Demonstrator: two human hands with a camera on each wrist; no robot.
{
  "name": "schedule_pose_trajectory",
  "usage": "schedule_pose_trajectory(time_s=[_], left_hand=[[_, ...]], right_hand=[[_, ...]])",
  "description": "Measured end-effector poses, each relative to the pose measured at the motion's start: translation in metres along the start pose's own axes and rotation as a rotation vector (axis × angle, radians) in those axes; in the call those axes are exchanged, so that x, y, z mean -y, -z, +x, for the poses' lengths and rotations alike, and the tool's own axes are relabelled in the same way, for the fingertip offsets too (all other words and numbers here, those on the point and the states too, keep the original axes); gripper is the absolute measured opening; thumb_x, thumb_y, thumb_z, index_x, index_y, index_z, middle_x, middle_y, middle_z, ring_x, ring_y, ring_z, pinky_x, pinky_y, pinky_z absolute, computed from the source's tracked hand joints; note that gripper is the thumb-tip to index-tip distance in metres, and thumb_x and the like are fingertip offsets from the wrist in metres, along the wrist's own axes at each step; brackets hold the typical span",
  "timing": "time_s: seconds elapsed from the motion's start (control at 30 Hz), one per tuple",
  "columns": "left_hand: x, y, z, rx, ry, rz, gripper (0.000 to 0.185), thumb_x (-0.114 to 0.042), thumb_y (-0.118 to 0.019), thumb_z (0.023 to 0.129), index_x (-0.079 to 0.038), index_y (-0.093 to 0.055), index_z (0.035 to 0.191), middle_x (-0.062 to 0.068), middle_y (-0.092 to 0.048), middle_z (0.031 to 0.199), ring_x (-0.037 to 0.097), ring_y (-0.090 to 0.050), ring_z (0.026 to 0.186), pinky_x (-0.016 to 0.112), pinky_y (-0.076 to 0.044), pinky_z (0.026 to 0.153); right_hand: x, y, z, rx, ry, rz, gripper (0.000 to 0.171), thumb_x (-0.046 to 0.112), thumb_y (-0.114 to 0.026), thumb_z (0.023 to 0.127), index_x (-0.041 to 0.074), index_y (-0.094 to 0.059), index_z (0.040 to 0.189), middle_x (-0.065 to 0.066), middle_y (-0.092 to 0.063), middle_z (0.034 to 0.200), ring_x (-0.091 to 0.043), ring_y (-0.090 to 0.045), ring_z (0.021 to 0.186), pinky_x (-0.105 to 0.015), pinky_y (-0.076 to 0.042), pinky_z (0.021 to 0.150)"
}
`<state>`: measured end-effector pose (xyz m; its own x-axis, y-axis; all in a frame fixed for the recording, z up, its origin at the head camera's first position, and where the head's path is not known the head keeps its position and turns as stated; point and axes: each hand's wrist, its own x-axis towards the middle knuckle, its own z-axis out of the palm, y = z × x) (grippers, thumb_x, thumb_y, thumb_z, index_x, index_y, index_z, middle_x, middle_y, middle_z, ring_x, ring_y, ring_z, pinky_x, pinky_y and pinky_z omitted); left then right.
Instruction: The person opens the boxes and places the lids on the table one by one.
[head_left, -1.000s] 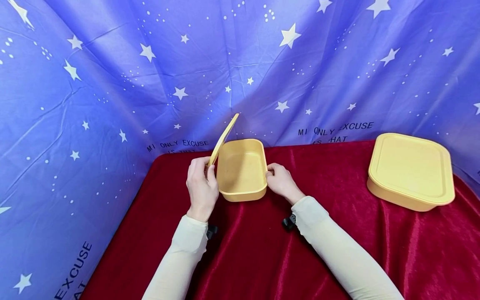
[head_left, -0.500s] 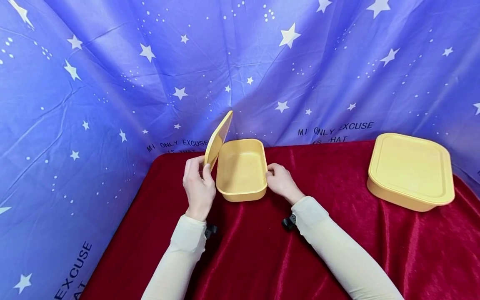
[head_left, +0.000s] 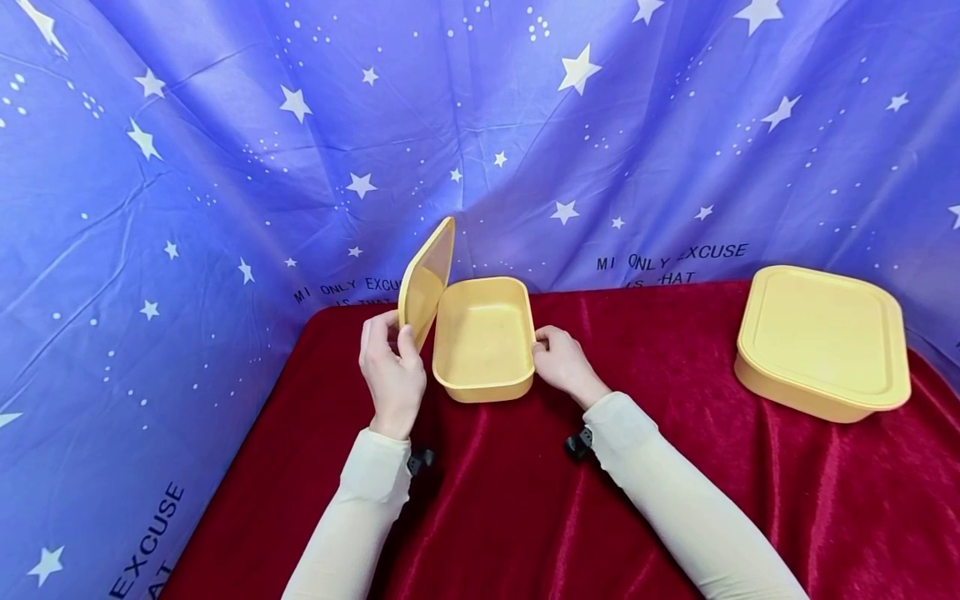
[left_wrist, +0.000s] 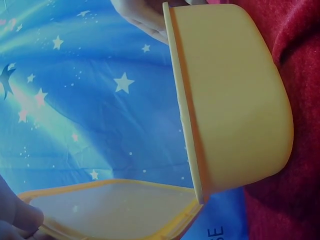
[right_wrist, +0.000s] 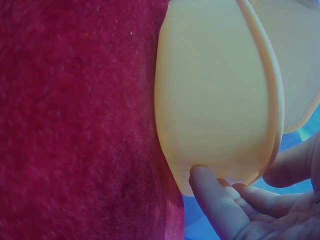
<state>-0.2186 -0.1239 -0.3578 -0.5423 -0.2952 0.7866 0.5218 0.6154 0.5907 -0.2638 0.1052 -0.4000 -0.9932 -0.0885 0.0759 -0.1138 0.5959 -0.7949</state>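
Left grip [head_left: 392, 372] pinches the near edge of a yellow lid [head_left: 427, 282] between thumb and fingers; we see the lid raised steeply just left of the open yellow box [head_left: 487, 392], whether touching we cannot tell. Right grip [head_left: 562, 362] holds that box by its right side. We note red cloth [head_left: 480, 508] beneath, a lidded yellow container [head_left: 825, 337] well apart to the right, and a star-printed blue curtain [head_left: 450, 100] behind.

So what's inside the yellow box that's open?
Just the bare bottom, far wall and sides show in the open box. The inside of its near wall is hidden behind the near rim.
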Motion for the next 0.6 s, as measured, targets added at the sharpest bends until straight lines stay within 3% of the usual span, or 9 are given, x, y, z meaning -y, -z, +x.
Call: schedule_pose_trajectory(time_s=[0.3, 0.6], left_hand=[[0.0043, 0.0009, 0.0009, -0.039, 0.034, -0.018, 0.012, 0.005, -0.061, 0.085, 0.002, -0.062, 0.096, 0.014, -0.056, 0.087, 0.028, -0.055, 0.084, 0.030, -0.047, 0.069], [0.0063, 0.0013, 0.0019, -0.078, 0.036, -0.019, 0.013, 0.006, -0.061, 0.083, 0.002, -0.062, 0.095, 0.015, -0.056, 0.084, 0.028, -0.054, 0.083, 0.038, -0.046, 0.073]], right_hand=[[-0.0014, 0.0003, 0.0004, -0.003, 0.000, -0.007, 0.029, 0.009, -0.042, 0.094, -0.003, -0.060, 0.113, -0.011, -0.063, 0.095, -0.024, -0.056, 0.083, -0.034, -0.045, 0.073], [-0.0021, 0.0000, 0.0003, -0.003, -0.002, -0.005, 0.029, 0.010, -0.043, 0.094, -0.002, -0.061, 0.113, -0.011, -0.063, 0.095, -0.024, -0.056, 0.083, -0.034, -0.045, 0.073]])
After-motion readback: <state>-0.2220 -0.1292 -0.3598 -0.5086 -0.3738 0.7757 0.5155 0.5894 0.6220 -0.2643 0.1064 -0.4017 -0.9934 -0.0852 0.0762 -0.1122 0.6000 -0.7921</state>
